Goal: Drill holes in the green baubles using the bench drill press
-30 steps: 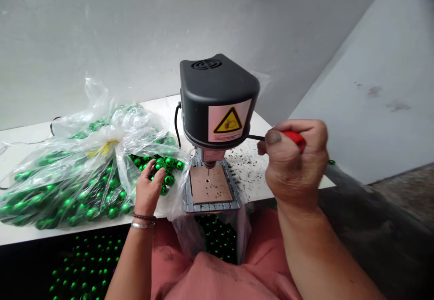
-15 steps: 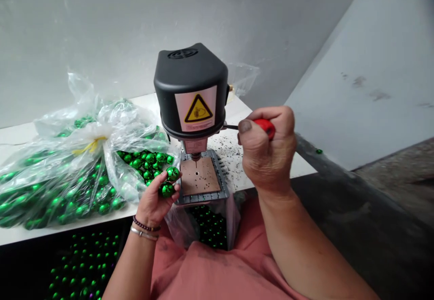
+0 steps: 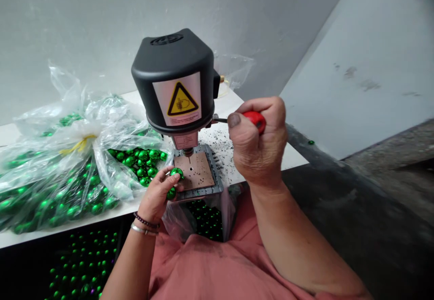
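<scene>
My left hand (image 3: 155, 196) is closed around two shiny green balls at the left edge of the drill press base. The upper green ball (image 3: 176, 172) is pinched by thumb and fingers over the brown board (image 3: 201, 180); the lower green ball (image 3: 171, 193) sits partly hidden in the palm. My right hand (image 3: 259, 148) is wrapped round the red knob (image 3: 254, 119) of the lever on the right side of the black drill press (image 3: 140, 73). Its thin drill bit (image 3: 190, 159) hangs above the board, near a small hole, apart from the balls.
A large clear plastic bag (image 3: 108, 155) of green balls lies on the white table (image 3: 298, 155) at left. Below the base, a lined container (image 3: 205, 218) holds more balls; another batch (image 3: 83, 264) is at lower left. Dark shavings (image 3: 220, 148) litter the table.
My left hand has turned and moved toward the board, its thumb now over the upper ball. My right hand stays on the knob. The camera view has shifted, with the machine appearing farther left.
</scene>
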`<state>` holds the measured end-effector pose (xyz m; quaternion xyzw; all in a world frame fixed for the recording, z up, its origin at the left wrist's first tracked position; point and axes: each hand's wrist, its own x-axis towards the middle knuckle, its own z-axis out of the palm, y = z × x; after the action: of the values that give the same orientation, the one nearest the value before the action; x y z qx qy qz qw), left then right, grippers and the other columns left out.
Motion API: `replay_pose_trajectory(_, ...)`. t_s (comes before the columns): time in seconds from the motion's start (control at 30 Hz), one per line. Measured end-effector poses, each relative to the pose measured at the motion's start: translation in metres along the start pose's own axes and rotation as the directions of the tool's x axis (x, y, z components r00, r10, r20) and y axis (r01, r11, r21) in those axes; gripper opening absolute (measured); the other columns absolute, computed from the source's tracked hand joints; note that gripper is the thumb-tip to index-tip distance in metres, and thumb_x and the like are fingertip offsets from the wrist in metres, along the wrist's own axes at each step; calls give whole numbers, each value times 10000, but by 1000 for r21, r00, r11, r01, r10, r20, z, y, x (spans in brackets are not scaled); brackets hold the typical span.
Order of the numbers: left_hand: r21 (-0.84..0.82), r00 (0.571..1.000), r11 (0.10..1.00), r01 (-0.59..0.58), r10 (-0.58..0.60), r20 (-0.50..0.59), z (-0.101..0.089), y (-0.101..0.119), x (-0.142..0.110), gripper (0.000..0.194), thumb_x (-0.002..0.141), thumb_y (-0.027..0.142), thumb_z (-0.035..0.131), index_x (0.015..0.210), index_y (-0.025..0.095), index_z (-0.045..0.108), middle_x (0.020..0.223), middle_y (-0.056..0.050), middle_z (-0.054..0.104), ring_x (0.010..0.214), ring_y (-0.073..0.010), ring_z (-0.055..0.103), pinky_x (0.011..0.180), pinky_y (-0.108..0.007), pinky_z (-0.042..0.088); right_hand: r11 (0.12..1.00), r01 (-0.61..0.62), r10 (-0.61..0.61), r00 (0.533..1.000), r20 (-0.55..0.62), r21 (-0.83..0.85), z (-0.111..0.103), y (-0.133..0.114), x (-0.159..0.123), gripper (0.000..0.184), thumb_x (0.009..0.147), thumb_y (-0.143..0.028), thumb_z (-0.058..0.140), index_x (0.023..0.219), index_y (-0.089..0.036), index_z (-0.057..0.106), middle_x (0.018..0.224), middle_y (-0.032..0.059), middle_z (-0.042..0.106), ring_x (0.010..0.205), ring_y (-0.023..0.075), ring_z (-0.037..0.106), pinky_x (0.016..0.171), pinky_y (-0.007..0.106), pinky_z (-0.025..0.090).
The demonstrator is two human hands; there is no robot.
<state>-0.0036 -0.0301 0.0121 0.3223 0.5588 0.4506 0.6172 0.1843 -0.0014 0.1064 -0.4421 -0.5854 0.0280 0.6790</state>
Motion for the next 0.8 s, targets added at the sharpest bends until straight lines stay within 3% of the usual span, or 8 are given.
replay_pose_trajectory(0.13,426,989,899,-102,140,-58,3,-1,16,461,645,379,685,1046,175,582,698,26,607,488,-77,520,470,-197,381,1000,23,-23,1000,12,18,-1,1,0,141,803,-338,502,784,-205,457,606,-72,402,502,-7,364,481,135,351)
replay_pose_trajectory(0.27,739,966,660,-137,252,-47,9,2,27,332,688,406,626,957,212,631,767,9,659,588,-130,583,559,-239,435,1000,18,-19,1000,21,18,-2,1,0,118,806,-319,490,791,-207,459,637,-64,405,527,-4,367,496,142,361)
replay_pose_trajectory(0.4,902,933,398,-168,359,15,17,6,29,360,707,383,615,1035,234,630,932,-31,683,840,-207,624,742,-301,467,999,14,-15,1000,24,38,-2,0,0,134,803,-339,494,795,-210,461,639,-60,407,532,7,359,488,156,365)
replay_pose_trajectory(0.47,920,915,319,-226,393,88,17,5,28,402,716,347,616,1100,229,612,1046,-58,659,952,-227,601,848,-325,446,999,12,-13,1000,20,36,-2,0,0,144,805,-351,489,793,-210,464,648,-57,416,543,12,365,494,162,372)
replay_pose_trajectory(0.57,878,893,358,-319,424,151,15,1,24,418,718,323,623,1126,236,608,1088,-77,634,1019,-242,571,940,-337,396,1000,-4,3,1000,28,19,-2,0,0,164,805,-371,486,791,-208,466,658,-57,424,551,12,371,509,163,380)
replay_pose_trajectory(0.73,698,890,614,-368,450,75,13,-4,12,432,662,300,679,1085,228,626,1078,-96,622,1066,-270,544,979,-333,361,1000,-27,27,999,42,-2,-3,0,-1,207,805,-413,468,789,-206,464,639,-55,410,535,18,361,498,164,382)
replay_pose_trajectory(0.8,706,896,606,-366,433,93,11,-3,9,418,666,292,672,1074,216,627,1100,-101,622,1092,-272,533,984,-333,354,1000,-29,29,998,50,-9,-3,0,-1,211,813,-419,448,795,-209,465,641,-53,414,535,19,367,501,164,388)
